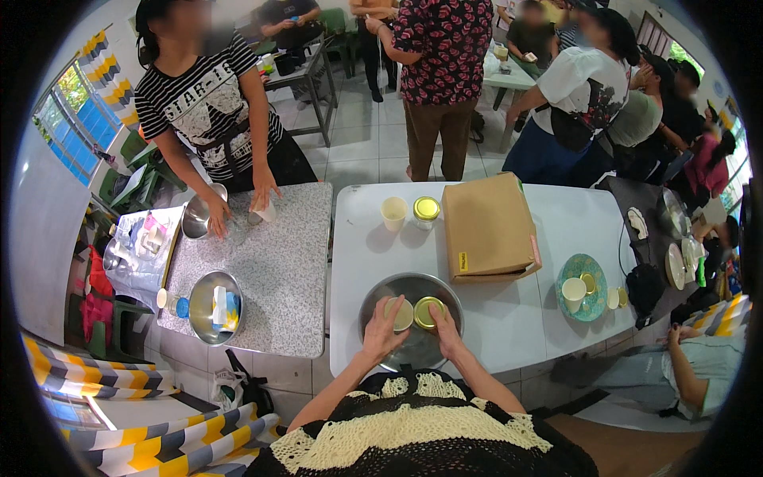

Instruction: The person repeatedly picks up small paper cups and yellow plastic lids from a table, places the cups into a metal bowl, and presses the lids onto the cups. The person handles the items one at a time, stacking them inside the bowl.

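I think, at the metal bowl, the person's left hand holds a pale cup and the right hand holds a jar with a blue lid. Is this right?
Not quite: the lid is gold, not blue, as the head view shows. At the metal bowl, the left hand holds a pale cup and the right hand the jar.

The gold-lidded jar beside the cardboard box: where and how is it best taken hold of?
Probably by the rim of its round gold lid, reaching down from above. The jar stands upright, lid on top; the cardboard box close on its right and the pale cup close on its left leave little room at its sides.
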Tool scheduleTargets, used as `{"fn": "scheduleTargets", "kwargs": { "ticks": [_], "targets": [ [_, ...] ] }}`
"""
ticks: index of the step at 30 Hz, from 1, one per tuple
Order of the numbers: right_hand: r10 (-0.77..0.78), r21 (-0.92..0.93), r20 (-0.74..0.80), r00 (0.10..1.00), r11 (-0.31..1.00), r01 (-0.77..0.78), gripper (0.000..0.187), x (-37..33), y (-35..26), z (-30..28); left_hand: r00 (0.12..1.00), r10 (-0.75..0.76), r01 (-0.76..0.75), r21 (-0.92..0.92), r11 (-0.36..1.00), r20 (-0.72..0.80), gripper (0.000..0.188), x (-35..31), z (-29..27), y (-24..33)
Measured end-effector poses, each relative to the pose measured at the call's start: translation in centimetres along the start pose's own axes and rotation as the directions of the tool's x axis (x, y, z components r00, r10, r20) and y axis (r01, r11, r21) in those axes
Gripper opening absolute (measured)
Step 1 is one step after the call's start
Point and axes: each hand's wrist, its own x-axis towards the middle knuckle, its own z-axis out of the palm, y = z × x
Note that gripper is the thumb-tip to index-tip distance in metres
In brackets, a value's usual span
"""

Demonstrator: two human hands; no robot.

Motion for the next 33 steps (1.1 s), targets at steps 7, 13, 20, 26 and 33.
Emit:
{"fn": "scheduleTargets", "kwargs": {
  "ticks": [7,13,20,26,33],
  "targets": [
    [0.002,-0.003,-0.002,1.0,1.0,-0.002,0.056,0.1,0.1,-0.2,1.0,0.007,-0.007,0.006,1.0,0.007,0.09,0.1,0.1,0.0],
    [0.022,0.011,-0.006,1.0,1.0,-0.022,0.057,0.3,0.3,-0.4,1.0,-0.001,0.001,-0.014,1.0,0.013,0.089,0.2,0.0,0.2],
    [0.01,0.005,-0.005,1.0,1.0,-0.01,0.056,-0.1,-0.2,-0.1,1.0,-0.018,0.018,-0.018,1.0,0.023,0.088,0.1,0.1,0.0],
    [0.011,0.007,-0.013,1.0,1.0,-0.01,0.056,-0.3,-0.6,0.2,1.0,-0.013,0.013,-0.008,1.0,0.023,0.088,0.2,0.0,0.1],
    [0.007,0.002,0.001,1.0,1.0,-0.007,0.054,-0.1,-0.2,-0.2,0.999,-0.021,0.021,-0.009,1.0,0.025,0.088,0.2,0.2,0.0]
  ]
}}
